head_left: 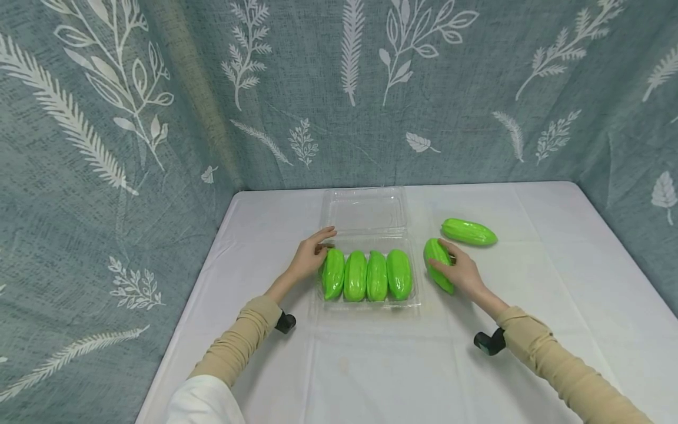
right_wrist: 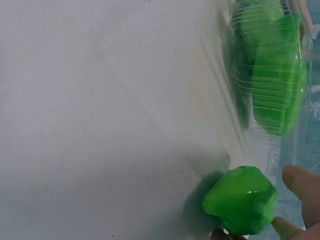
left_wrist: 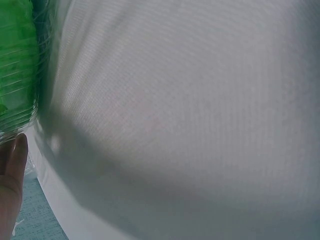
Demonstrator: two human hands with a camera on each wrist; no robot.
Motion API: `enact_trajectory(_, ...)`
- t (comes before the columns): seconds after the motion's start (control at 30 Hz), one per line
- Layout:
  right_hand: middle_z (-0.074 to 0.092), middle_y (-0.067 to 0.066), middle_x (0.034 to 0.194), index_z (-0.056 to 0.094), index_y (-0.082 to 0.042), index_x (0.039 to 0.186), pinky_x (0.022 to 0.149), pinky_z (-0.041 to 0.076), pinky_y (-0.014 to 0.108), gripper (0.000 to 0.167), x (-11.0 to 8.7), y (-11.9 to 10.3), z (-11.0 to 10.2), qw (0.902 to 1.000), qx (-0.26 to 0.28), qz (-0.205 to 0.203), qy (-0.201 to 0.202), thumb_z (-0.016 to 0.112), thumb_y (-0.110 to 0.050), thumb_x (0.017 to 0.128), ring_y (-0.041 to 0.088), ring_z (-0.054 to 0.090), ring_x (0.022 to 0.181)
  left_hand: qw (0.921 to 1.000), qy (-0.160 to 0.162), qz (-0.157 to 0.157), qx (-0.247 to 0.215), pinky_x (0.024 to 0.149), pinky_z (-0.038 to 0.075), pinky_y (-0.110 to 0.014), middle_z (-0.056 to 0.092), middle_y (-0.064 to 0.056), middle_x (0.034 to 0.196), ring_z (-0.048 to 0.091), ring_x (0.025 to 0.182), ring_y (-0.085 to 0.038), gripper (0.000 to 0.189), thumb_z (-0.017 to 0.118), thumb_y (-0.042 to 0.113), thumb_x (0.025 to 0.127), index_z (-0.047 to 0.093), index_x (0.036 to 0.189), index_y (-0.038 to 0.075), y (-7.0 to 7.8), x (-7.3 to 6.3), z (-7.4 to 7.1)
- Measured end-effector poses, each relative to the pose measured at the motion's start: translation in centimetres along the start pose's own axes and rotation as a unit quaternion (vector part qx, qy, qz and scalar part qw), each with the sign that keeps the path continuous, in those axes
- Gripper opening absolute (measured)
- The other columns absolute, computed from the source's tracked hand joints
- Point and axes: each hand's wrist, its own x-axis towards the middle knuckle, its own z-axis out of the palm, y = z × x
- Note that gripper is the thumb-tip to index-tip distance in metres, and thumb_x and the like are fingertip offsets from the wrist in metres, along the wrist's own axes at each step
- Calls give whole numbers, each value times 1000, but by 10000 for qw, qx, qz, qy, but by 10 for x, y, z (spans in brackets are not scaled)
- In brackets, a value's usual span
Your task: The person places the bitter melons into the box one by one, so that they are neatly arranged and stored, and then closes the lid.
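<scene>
My right hand (head_left: 462, 272) grips a plump, bright green cucumber-like vegetable (head_left: 433, 254) just right of a clear plastic clamshell box. In the right wrist view, the fingers (right_wrist: 305, 187) come in at the lower right, around this vegetable (right_wrist: 242, 200). The box (head_left: 408, 304) has its lid (head_left: 364, 209) laid back, away from me. Several similar green vegetables (head_left: 355, 277) lie side by side inside it. At the box's left rim, my left hand (head_left: 306, 257) touches the side with its fingers extended. The left wrist view shows a straight finger (left_wrist: 19, 155) against the ribbed plastic.
Another green vegetable (head_left: 469, 232) lies on the table behind my right hand. A white cloth (head_left: 371, 365) covers the table. Blue-grey curtains (head_left: 318, 76) with a white leaf pattern hang along the table's back and sides.
</scene>
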Motion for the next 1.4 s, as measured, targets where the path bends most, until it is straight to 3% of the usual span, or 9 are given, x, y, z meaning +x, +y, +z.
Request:
enact_trajectory(0.47, 30, 27, 149, 23, -4, 150, 107, 39, 55, 67, -2, 0, 1, 10000, -36, 89, 19, 56, -23, 94, 45, 37, 132, 9999, 46, 87, 34, 92, 54, -43, 40, -23, 146, 63, 108, -37, 45, 42, -15, 90, 49, 133, -7, -1, 1, 1)
enact_trajectory(1.4, 29, 25, 151, 24, -5, 150, 106, 41, 54, 67, -1, 1, 2, 9999, 40, 117, 100, 57, -24, 94, 45, 36, 134, 9999, 52, 94, 10, 95, 53, -43, 40, -21, 147, 63, 109, -37, 46, 42, -15, 89, 49, 134, -6, -1, 1, 1)
